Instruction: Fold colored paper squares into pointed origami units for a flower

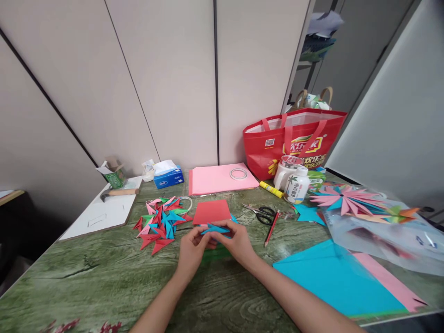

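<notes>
Both hands meet near the middle of the table around a small folded piece of blue paper (215, 229). My left hand (194, 242) pinches its left side, and my right hand (236, 238) grips its right side, thumbs close together. My fingers hide part of the fold. Just behind them lies a red paper sheet (211, 211), with a bit of blue showing at its right edge. To the left is a pile of folded paper pieces (163, 222) in red, blue, pink and green. Black-handled scissors (262, 213) and a red pencil (271, 229) rest on the right.
Pink paper sheets (211, 179) carry a tape roll (238, 174) at the back. A tissue box (168, 175), a hammer (121, 192), a red bag (256, 148), a white bottle (297, 186) and a yellow glue stick (270, 189) stand or lie around. Blue sheets (333, 277) spread at right.
</notes>
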`<action>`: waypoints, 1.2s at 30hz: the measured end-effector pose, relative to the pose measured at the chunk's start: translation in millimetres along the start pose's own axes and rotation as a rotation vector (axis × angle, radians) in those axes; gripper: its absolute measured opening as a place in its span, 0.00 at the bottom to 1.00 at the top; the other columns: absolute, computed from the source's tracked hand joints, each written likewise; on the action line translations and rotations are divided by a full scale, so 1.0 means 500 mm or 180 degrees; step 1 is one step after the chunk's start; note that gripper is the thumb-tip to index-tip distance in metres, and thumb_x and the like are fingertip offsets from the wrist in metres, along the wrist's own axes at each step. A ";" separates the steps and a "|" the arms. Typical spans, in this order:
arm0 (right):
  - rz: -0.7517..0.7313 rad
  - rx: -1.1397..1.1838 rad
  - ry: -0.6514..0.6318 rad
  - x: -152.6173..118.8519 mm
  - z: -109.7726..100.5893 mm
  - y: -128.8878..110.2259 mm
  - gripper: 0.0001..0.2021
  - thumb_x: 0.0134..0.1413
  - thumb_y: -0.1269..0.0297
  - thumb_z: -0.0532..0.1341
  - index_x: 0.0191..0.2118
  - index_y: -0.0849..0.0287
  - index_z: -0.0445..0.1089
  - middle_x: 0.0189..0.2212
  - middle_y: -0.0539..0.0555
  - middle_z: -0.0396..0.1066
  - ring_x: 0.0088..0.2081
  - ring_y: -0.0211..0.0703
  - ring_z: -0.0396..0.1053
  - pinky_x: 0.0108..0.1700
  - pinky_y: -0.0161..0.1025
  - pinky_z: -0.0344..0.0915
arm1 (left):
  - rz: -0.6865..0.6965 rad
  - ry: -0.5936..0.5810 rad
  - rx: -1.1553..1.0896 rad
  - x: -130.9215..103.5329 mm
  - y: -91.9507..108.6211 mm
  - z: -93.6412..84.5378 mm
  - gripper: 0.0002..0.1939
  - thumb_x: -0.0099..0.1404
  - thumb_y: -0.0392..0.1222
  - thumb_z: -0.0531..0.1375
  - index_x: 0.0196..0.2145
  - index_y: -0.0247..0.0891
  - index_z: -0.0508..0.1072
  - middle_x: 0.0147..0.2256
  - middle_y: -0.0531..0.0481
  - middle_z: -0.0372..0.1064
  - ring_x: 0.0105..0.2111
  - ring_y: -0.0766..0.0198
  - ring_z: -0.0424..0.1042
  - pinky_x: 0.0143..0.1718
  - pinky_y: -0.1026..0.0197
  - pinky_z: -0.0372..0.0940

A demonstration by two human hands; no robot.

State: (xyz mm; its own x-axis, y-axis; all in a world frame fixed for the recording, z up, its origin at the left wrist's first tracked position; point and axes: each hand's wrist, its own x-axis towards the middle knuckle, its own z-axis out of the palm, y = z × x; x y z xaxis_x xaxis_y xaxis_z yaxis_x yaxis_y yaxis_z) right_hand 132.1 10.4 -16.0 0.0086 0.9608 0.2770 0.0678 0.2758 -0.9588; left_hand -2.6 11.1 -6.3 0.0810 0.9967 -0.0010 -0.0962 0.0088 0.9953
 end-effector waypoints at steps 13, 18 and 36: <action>0.0065 0.0706 -0.0108 0.001 0.001 -0.005 0.07 0.41 0.63 0.64 0.28 0.60 0.71 0.29 0.53 0.74 0.32 0.42 0.70 0.36 0.38 0.66 | 0.0226 -0.0057 -0.0011 -0.007 0.003 0.007 0.07 0.51 0.40 0.60 0.28 0.35 0.67 0.18 0.54 0.71 0.18 0.63 0.71 0.22 0.61 0.68; 0.0097 0.0703 0.0064 0.004 0.000 -0.007 0.07 0.41 0.62 0.63 0.28 0.60 0.70 0.23 0.49 0.71 0.26 0.38 0.68 0.30 0.34 0.65 | 0.0327 -0.0034 -0.0223 -0.008 0.003 0.007 0.12 0.51 0.40 0.61 0.32 0.37 0.61 0.21 0.54 0.71 0.20 0.61 0.72 0.21 0.60 0.68; -0.0084 0.0624 -0.0095 0.005 -0.001 -0.013 0.06 0.40 0.64 0.64 0.29 0.57 0.74 0.27 0.51 0.75 0.30 0.42 0.70 0.34 0.37 0.67 | 0.0680 0.0304 -0.0035 -0.007 0.013 0.002 0.05 0.47 0.35 0.62 0.25 0.35 0.71 0.17 0.55 0.70 0.17 0.65 0.70 0.21 0.64 0.67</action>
State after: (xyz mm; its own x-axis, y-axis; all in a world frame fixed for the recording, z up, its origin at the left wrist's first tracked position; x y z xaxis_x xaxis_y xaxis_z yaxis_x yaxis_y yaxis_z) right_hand 132.4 10.8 -9.1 -0.0205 0.9528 0.3030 -0.1279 0.2981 -0.9459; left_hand -2.4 7.5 0.2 -0.0365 0.9791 0.2000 -0.1119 -0.2029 0.9728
